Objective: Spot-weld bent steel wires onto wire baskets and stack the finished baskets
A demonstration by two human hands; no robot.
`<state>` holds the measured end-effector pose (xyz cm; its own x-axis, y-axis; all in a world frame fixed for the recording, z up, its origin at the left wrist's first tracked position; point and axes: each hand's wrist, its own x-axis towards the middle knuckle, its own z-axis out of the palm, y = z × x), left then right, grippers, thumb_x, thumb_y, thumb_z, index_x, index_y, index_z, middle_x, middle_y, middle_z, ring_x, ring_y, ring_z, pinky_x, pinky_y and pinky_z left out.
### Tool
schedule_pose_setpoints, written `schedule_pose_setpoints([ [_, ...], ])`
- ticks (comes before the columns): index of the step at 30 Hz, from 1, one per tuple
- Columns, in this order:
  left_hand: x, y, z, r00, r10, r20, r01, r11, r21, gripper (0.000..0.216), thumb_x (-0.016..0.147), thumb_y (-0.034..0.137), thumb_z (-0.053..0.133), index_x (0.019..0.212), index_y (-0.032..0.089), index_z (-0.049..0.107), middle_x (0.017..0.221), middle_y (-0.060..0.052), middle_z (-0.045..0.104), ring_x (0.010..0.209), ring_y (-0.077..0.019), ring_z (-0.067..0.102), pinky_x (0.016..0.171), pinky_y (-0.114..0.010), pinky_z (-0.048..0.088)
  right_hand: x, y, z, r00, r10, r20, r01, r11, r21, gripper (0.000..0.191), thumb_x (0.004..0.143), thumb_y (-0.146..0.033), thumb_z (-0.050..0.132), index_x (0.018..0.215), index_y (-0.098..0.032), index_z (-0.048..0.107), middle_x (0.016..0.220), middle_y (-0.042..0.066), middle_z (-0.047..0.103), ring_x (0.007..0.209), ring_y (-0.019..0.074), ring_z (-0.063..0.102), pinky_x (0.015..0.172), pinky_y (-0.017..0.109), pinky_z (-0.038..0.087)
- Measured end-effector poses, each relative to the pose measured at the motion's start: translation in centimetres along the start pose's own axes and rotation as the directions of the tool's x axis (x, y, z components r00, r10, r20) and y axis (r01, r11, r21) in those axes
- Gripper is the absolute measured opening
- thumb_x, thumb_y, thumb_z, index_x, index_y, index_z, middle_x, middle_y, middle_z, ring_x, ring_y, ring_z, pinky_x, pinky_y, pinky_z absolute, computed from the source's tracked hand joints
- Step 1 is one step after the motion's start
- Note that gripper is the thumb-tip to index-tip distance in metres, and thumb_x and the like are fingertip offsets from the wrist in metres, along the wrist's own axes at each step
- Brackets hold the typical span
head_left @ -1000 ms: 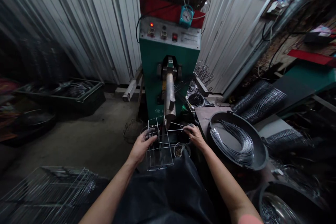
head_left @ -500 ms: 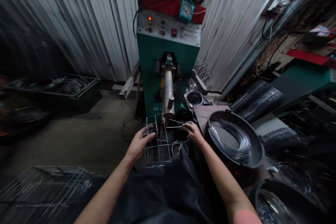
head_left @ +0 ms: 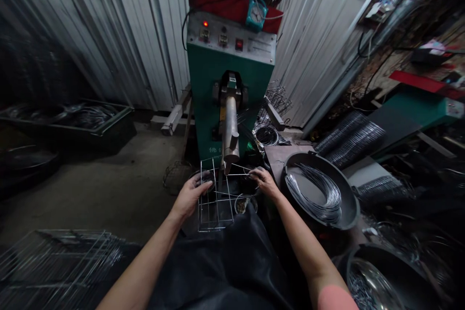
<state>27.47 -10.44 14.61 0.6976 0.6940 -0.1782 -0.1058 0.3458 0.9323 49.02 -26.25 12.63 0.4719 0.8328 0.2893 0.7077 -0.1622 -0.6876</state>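
Both hands hold an open wire frame upright just in front of the green machine (head_left: 205,72). The left hand (head_left: 189,196) is curled closed around the wire frame (head_left: 214,230) on its near left side, while the fingers of the right hand (head_left: 265,181) pinch a thin crosswire at its right end. The frame's top sits right beside the thick metal arm (head_left: 230,128) jutting from the machine. That closeness looks like the main risk: a slipped grip could tip the frame against the arm and bend its thin wires. A small bowl (head_left: 245,204) lies just beneath, in the way of anything dropped. Right of the machine, a black pan (head_left: 350,208) holds coiled wire (head_left: 319,198) — and a stack of wire frames (head_left: 61,261) sits to its lower left.
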Motion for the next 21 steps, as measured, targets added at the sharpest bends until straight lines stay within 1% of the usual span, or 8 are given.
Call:
schedule_pose_setpoints([
  [3,0.2,0.0,0.0,1.000,-0.010,0.004,0.010,1.000,-0.004,0.054,0.048,0.034,0.079,0.096,0.014,0.064,0.072,0.000,0.062,0.062,-0.0104,0.051,0.057,-0.022,0.038,0.0,0.0,-0.1,1.000,0.004,0.011,-0.004,1.000,0.000,0.019,0.085,-0.031,0.049,0.090,-0.022,0.065,0.086,0.004,0.056,0.083,0.0163,0.053,0.075,0.028,0.042],
  [8,0.4,-0.4,-0.2,0.999,-0.024,0.024,0.024,0.999,-0.021,0.058,0.049,0.033,0.079,0.100,0.012,0.062,0.068,0.000,0.060,0.061,-0.0105,0.051,0.056,-0.022,0.038,0.1,-0.2,-0.2,0.999,-0.040,-0.003,0.040,0.999,-0.019,0.019,0.086,-0.031,0.049,0.089,-0.022,0.065,0.084,0.004,0.057,0.082,0.0160,0.054,0.076,0.027,0.042],
  [10,0.5,-0.5,-0.3,1.000,-0.024,0.018,0.024,1.000,-0.007,0.057,0.050,0.034,0.078,0.100,0.012,0.062,0.065,0.001,0.058,0.059,-0.0106,0.050,0.055,-0.022,0.037,0.1,-0.2,-0.1,0.998,-0.062,-0.023,0.061,0.997,-0.049,0.019,0.087,-0.031,0.048,0.088,-0.022,0.065,0.084,0.003,0.058,0.082,0.0156,0.055,0.076,0.027,0.043],
  [12,0.5,-0.6,-0.4,1.000,-0.015,0.009,0.015,1.000,0.024,0.056,0.052,0.036,0.077,0.100,0.013,0.062,0.060,0.003,0.054,0.054,-0.0091,0.046,0.052,-0.022,0.034,-0.1,0.1,-0.1,0.993,-0.113,-0.037,0.108,0.987,-0.119,0.018,0.087,-0.030,0.048,0.090,-0.022,0.064,0.083,0.004,0.058,0.081,0.0160,0.055,0.075,0.028,0.044],
  [14,0.5,-0.6,-0.4,1.000,-0.002,0.012,0.001,0.999,0.041,0.054,0.053,0.036,0.077,0.099,0.013,0.063,0.062,0.003,0.055,0.054,-0.0085,0.045,0.051,-0.021,0.033,-0.3,1.0,-0.3,0.983,-0.182,-0.029,0.170,0.959,-0.225,0.017,0.086,-0.028,0.050,0.094,-0.021,0.063,0.084,0.005,0.059,0.082,0.0173,0.055,0.076,0.030,0.044],
  [16,0.5,-0.6,-0.4,1.000,0.002,0.020,-0.002,0.999,0.034,0.053,0.052,0.036,0.077,0.098,0.014,0.063,0.066,0.001,0.057,0.056,-0.0091,0.046,0.052,-0.022,0.034,-0.7,2.3,-0.5,0.973,-0.224,-0.046,0.199,0.928,-0.314,0.019,0.084,-0.026,0.050,0.099,-0.020,0.060,0.087,0.006,0.061,0.083,0.0191,0.057,0.076,0.032,0.045],
  [18,0.6,-0.6,-0.3,1.000,0.005,0.024,-0.005,1.000,0.025,0.054,0.051,0.036,0.077,0.098,0.014,0.063,0.066,0.001,0.057,0.057,-0.0095,0.047,0.054,-0.022,0.035,-1.2,3.8,-0.7,0.968,-0.226,-0.106,0.175,0.918,-0.356,0.023,0.084,-0.025,0.047,0.104,-0.018,0.057,0.092,0.008,0.062,0.084,0.0202,0.058,0.075,0.033,0.047],
  [21,0.6,-0.7,-0.3,0.999,0.019,0.027,-0.019,0.999,0.026,0.053,0.050,0.037,0.078,0.096,0.013,0.064,0.064,0.002,0.055,0.056,-0.0089,0.045,0.053,-0.021,0.034,-2.1,5.8,-0.9,0.964,-0.191,-0.184,0.110,0.919,-0.378,0.029,0.086,-0.024,0.041,0.112,-0.017,0.052,0.099,0.009,0.062,0.086,0.0204,0.060,0.075,0.033,0.048],
])
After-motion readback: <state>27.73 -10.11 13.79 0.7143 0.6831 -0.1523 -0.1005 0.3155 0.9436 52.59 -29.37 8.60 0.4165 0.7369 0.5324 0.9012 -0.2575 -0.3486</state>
